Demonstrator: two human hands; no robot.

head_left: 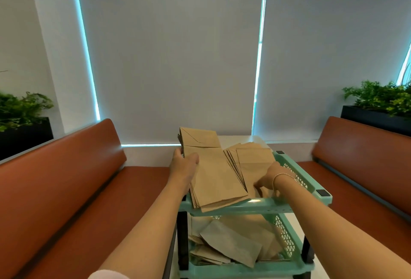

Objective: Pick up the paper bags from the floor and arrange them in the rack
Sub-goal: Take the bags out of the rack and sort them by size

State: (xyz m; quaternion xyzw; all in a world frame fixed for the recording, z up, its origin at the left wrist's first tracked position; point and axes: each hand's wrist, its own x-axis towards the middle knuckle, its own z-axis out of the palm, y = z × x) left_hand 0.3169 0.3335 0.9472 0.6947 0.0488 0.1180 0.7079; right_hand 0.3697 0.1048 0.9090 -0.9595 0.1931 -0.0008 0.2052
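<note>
A mint-green plastic rack with black posts stands between two benches. My left hand grips the left edge of a thick stack of flat brown paper bags that rests over the front left of the rack's top shelf. My right hand, with a thin bracelet at the wrist, reaches into the top shelf and presses on a second fanned pile of bags; its fingertips are partly hidden. More loose bags lie jumbled on the lower shelf.
Brown padded benches run along the left and the right. Black planters with green plants sit behind them at the left and the right. Grey roller blinds cover the windows ahead.
</note>
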